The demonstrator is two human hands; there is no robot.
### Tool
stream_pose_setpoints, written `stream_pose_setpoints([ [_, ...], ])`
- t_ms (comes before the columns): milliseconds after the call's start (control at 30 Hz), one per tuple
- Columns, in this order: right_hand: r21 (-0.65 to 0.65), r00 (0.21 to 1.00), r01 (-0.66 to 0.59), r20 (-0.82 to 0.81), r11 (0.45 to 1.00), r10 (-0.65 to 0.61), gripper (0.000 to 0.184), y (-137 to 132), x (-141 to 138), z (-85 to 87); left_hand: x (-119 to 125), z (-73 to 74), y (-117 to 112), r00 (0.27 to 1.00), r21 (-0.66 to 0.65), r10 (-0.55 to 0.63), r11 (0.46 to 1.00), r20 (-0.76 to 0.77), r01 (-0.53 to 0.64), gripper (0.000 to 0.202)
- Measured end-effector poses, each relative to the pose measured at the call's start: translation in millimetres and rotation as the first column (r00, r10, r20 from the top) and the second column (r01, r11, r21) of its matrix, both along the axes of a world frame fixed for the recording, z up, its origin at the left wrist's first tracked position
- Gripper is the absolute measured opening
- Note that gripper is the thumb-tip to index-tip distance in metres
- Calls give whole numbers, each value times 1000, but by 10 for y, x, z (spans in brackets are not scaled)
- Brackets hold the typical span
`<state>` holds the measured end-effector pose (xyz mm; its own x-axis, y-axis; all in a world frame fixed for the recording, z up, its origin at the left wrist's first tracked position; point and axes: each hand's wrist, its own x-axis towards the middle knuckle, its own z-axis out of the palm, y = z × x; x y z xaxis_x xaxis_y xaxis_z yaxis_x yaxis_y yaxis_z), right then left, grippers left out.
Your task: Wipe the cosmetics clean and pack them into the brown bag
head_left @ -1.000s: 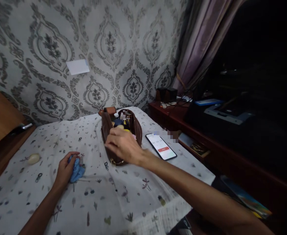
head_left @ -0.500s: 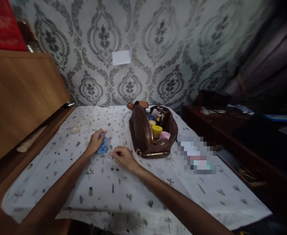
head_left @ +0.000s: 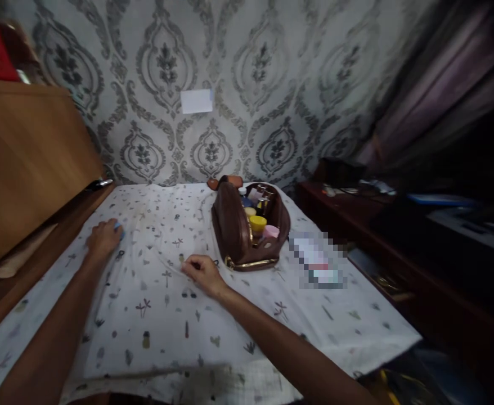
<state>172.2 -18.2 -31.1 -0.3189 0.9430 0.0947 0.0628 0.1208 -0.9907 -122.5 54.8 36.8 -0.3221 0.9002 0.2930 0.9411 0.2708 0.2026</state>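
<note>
**A:** Left hand [head_left: 103,239]?

**B:** Far out on the left of the desk [head_left: 2,315], palm down, closed over a blue cloth [head_left: 119,227]. Only a sliver of blue showing past the fingertips.

**A:** And underneath?

**B:** A white tablecloth [head_left: 166,337] printed with small plants and odd shapes, spread over nearly the whole top.

**A:** Right hand [head_left: 202,273]?

**B:** Resting on the tablecloth near the middle, fingers curled in loosely against the thumb. Nothing to make out inside the curl; too small and too dim to tell.

**A:** Near anything?

**B:** Just beside the brown pouch [head_left: 232,230], at its near left corner, not quite touching. Well apart from the left hand.

**A:** Pouch zipped up?

**B:** No, gaping wide, mouth upward. Inside, a yellow-lidded jar [head_left: 257,221], a pink pot [head_left: 271,230] next to it, and a white-capped bottle [head_left: 242,192] toward the back, among other small containers too dark to name.

**A:** Anything else on the tablecloth?

**B:** A phone [head_left: 318,261] lying flat to the right of the pouch, screen blurred out.

**A:** Around the desk?

**B:** A slanted wooden panel [head_left: 27,163] on the left. Patterned wallpaper behind, with a white slip of paper [head_left: 196,101] stuck to it. A purplish curtain [head_left: 436,95] at the right, above a dark side shelf [head_left: 356,214] with clutter on top.
</note>
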Motion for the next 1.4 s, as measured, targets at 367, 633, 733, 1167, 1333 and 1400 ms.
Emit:
stream_pose_setpoints([
  [367,-309,982,-188,-85,932,170,24,141,45,82,529,6,-59,955,-4,-296,955,22,296,50],
  [633,-345,774,-163,-626,924,-97,44,337,55,6,1600,-158,-268,698,274,-637,771,327,575,42],
  [733,-371,745,-169,-654,913,-128,42,342,91,-51,1688,-319,-301,688,299,-681,731,252,613,43],
  [1167,-350,771,-177,-630,920,-91,47,335,118,-111,1560,-405,-353,680,288,-698,714,223,638,45],
  [1333,-371,783,-156,-612,915,-115,47,305,138,-35,1571,-352,-381,665,276,-707,707,242,651,43],
  [1400,-366,789,-169,-607,915,-97,47,284,149,2,1570,-337,-389,657,279,-712,702,249,655,43],
])
